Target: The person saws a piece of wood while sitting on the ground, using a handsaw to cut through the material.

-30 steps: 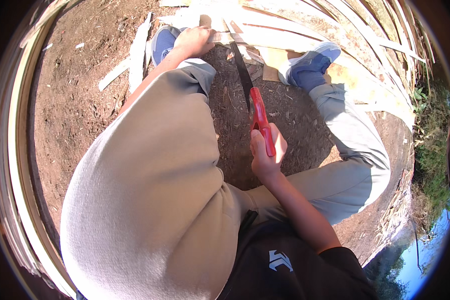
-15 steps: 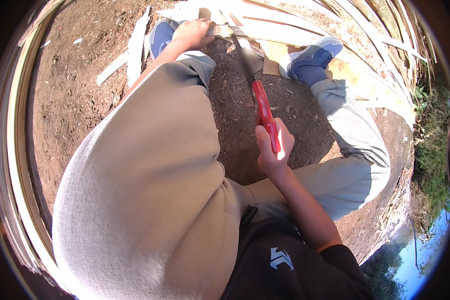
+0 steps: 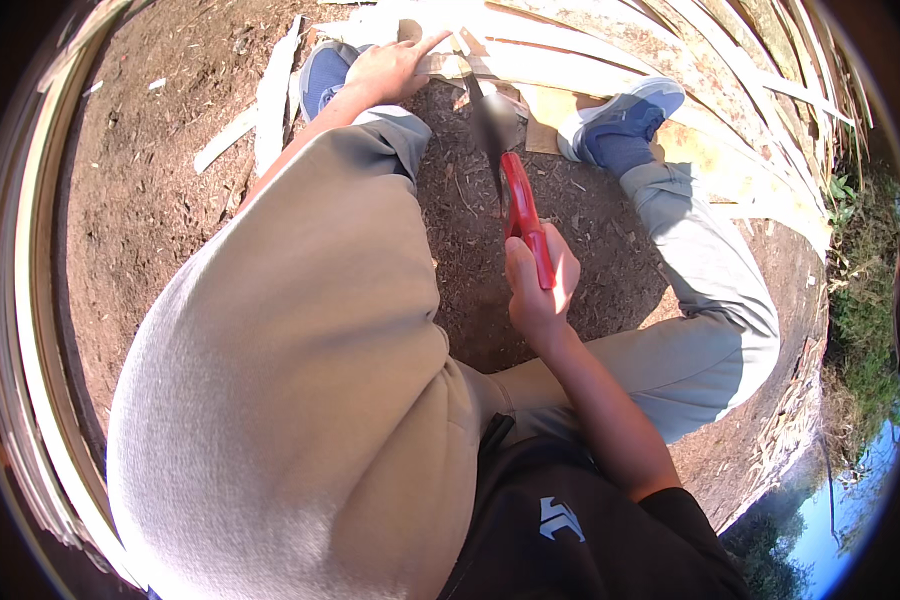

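My right hand (image 3: pixel 543 275) is closed around the red handle (image 3: pixel 522 200) of a hand saw. The saw's dark blade (image 3: pixel 489 125) runs forward from the handle, and its far part reaches a pale wooden strip (image 3: pixel 485 66) lying crosswise between my feet. My left hand (image 3: pixel 390 72) is on the left end of that strip, beside my left shoe. Its index finger points out to the right, close to the blade tip; the other fingers are bent at the strip and partly hidden. Bright glare washes out the wood around the blade tip.
My blue shoes (image 3: pixel 625 125) stand either side of the saw. Long pale wooden strips (image 3: pixel 760 120) spread across the far right, and more are stacked along the left rim (image 3: pixel 35 300). Loose wood pieces (image 3: pixel 228 137) lie on the brown soil. Green plants (image 3: pixel 860 330) grow at the right.
The saw and my right hand have shifted slightly to the left and away from me. My left index finger has stretched out toward the blade tip.
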